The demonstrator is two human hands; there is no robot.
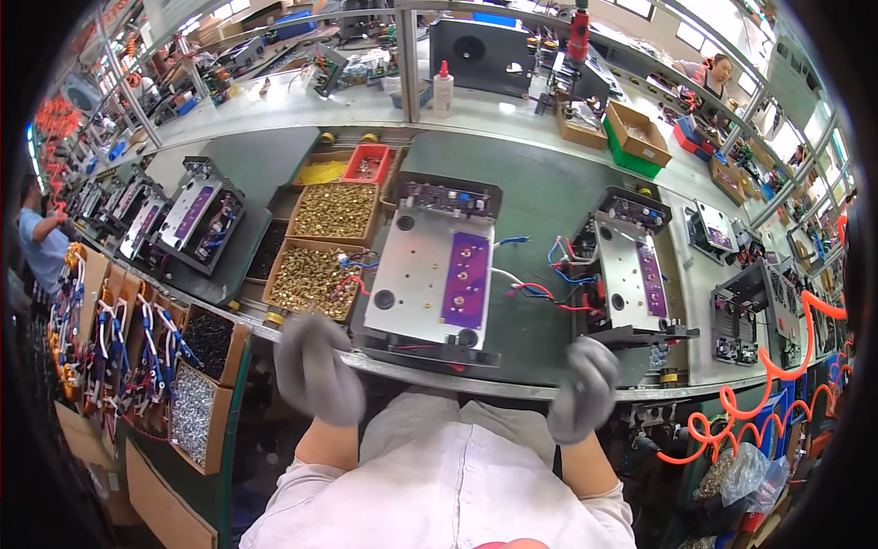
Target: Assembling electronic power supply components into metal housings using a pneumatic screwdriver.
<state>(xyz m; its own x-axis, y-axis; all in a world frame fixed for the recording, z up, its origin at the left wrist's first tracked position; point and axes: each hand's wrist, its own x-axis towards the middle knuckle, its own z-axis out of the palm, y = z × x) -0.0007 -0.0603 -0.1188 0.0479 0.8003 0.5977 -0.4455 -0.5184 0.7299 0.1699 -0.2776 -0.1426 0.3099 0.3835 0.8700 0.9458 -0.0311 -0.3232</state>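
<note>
My left hand [320,371], in a grey glove, is over the bench's front edge, close to the bins of brass parts. Motion blurs its fingers. My right hand [585,392], also grey-gloved, is by the same edge, below the right-hand chassis [629,265]. Its fingers are smeared too, and nothing shows in it. Between the hands and farther in lies a metal-plate chassis [418,279] with a purple circuit board [467,274], a dark board at its far end, and loose red, blue and white wires. The right-hand chassis carries a similar purple board [650,280].
Cardboard bins of brass fittings [334,210] and a red tray [368,161] stand left of the middle chassis. More chassis [198,214] sit farther left. Wire bundles [119,320] hang at lower left. An orange coiled hose [722,425] loops at right. Other people work nearby.
</note>
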